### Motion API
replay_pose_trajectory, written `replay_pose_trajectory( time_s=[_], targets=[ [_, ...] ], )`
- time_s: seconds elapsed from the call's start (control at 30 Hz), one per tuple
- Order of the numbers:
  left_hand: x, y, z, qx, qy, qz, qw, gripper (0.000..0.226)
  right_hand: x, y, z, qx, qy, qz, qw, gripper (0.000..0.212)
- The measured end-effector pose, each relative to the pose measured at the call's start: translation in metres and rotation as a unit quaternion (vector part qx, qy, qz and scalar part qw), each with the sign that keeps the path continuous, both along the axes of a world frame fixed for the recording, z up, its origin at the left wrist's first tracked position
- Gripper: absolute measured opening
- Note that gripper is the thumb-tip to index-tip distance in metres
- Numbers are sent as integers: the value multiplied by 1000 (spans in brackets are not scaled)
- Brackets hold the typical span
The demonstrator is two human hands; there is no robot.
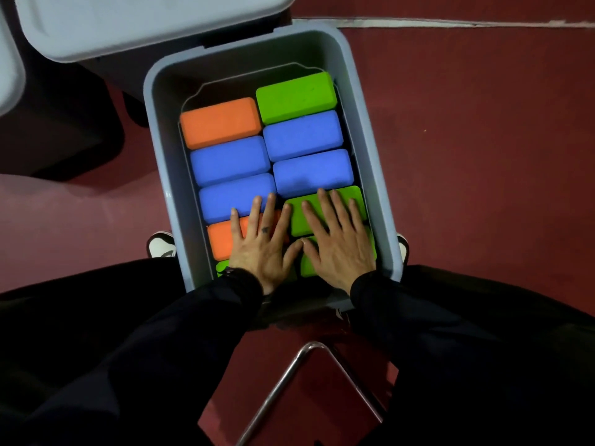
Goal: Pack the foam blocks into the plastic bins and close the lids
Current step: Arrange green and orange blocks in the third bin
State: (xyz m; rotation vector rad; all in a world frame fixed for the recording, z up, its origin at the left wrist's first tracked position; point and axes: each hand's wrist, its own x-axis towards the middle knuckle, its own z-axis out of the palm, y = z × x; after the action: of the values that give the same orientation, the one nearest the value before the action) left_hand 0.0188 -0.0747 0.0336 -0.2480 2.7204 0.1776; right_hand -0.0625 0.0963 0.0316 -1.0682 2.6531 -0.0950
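Dark red floor (483, 140) fills the view, seen from above. At its centre sits an open grey plastic bin (370, 149), packed with foam blocks in two columns: orange (220, 122) and green (296, 97) at twelve o'clock, four blue (304, 135) in the middle, orange and green nearest the person. Both hands lie flat, fingers straight, gripping nothing: left hand (257, 249) on an orange block, right hand (338, 249) on green blocks. A grey lid (128, 24) lies at eleven o'clock.
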Motion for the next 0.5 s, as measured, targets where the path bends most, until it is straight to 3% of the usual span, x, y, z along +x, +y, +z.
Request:
replay_pose_trajectory(
  time_s=[0.33,0.5],
  targets=[
    [-8,-10,-9,19,-4,-9,1000,79,-8,-20,-4,32,-4,-8,999,70],
    [-20,-37,1,25,101,-22,994,73,-39,-42,8,-120,25,-45,991,50]
  ],
)
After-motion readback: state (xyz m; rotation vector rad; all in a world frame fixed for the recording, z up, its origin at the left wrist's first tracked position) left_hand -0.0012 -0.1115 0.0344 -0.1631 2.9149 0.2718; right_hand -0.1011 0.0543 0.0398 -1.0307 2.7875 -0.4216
